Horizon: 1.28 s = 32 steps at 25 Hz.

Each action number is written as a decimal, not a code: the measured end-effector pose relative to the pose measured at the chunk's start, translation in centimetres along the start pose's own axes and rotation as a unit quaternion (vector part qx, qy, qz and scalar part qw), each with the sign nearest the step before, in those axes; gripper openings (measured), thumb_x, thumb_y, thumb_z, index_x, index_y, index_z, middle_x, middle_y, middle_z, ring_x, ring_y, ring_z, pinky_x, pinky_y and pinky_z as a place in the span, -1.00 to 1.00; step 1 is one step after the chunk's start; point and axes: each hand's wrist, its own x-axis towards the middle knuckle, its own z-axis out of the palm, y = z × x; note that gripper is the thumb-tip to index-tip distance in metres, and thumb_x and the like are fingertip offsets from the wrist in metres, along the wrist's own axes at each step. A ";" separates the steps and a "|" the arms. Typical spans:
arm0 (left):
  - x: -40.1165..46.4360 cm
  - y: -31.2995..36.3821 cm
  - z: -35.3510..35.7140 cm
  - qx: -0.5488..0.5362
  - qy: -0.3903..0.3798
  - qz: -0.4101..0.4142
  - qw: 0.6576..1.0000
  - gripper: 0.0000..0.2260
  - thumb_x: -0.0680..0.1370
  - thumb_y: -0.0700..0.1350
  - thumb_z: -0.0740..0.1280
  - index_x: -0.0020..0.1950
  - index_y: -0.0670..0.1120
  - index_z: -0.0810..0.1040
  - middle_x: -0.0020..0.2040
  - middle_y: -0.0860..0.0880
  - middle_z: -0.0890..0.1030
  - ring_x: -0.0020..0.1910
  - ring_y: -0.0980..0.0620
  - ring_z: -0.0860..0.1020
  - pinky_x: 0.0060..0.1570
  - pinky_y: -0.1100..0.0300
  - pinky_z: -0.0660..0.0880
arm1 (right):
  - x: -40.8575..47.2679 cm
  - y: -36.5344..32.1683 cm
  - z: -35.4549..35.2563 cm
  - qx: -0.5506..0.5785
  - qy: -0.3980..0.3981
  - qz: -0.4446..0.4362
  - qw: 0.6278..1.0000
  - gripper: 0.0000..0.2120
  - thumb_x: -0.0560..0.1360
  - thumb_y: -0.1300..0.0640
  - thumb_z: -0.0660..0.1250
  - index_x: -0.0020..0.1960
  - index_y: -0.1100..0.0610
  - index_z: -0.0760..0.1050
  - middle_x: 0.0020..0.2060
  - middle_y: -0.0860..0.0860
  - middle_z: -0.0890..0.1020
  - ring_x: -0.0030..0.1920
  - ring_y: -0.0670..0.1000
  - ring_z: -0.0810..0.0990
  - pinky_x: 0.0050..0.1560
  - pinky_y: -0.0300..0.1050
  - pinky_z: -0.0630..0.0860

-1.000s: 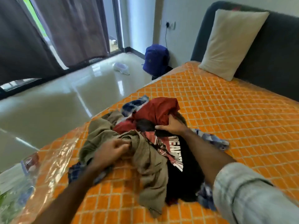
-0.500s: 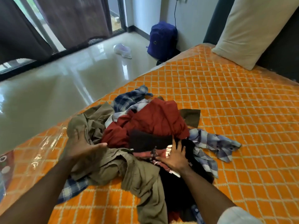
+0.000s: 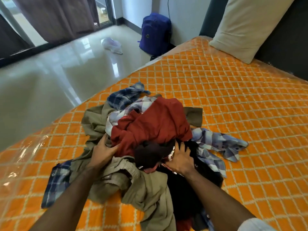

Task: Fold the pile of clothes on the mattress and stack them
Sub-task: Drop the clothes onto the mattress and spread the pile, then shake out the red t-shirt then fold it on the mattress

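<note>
Two hands work into the pile of clothes [image 3: 150, 144], which lies in a heap at the lower middle of the frame on the orange quilted mattress [image 3: 233, 114], near its floor-side edge. Nothing looks folded or stacked yet. The left hand [image 3: 102, 150] sits at the pile's left flank with fingers spread and curling over the edge of the red garment [image 3: 155, 124] where it meets the olive garment [image 3: 146, 189] — apparently parting one from the other, though whether its grip has closed on cloth cannot be told. The right hand [image 3: 180, 160] lies with fingers splayed on the dark garment [image 3: 150, 154] just below the red one, pressing rather than pinching, likely pinning the heap so a single piece can come free. Plaid shirts [image 3: 215, 140] trail out to the right.
</note>
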 end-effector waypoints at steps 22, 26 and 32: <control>-30.8 10.6 47.8 -0.009 -0.275 0.080 0.958 -0.03 0.39 0.58 0.11 0.62 0.00 0.16 0.57 0.07 0.29 0.55 0.01 0.26 0.50 0.21 0.15 | -19.0 41.9 -9.8 0.448 0.173 0.042 0.876 -0.59 0.63 0.34 0.15 0.47 0.17 0.35 0.21 0.11 0.49 0.09 0.13 0.56 -0.08 -0.09 0.54; -33.2 10.7 48.8 0.081 -0.321 0.185 0.925 -0.39 0.64 0.18 0.24 0.61 0.00 0.14 0.54 0.18 0.09 0.55 0.14 0.11 0.40 0.42 0.04 | -21.7 43.0 -6.0 0.344 0.171 -0.077 0.920 -0.37 0.57 -0.17 0.36 0.57 -0.09 0.25 0.62 0.09 0.06 0.62 0.07 0.02 0.59 0.11 0.11; -32.2 10.7 41.1 0.210 -0.154 0.217 0.941 -0.71 0.48 -0.11 0.35 0.17 -0.17 0.61 0.04 -0.11 0.68 0.05 -0.11 0.63 0.01 0.08 0.57 | -18.6 40.9 -2.9 0.166 0.157 -0.026 0.973 -0.13 0.45 -0.52 0.18 0.61 -0.08 0.14 0.63 0.18 -0.08 0.61 0.31 -0.07 0.54 0.34 0.09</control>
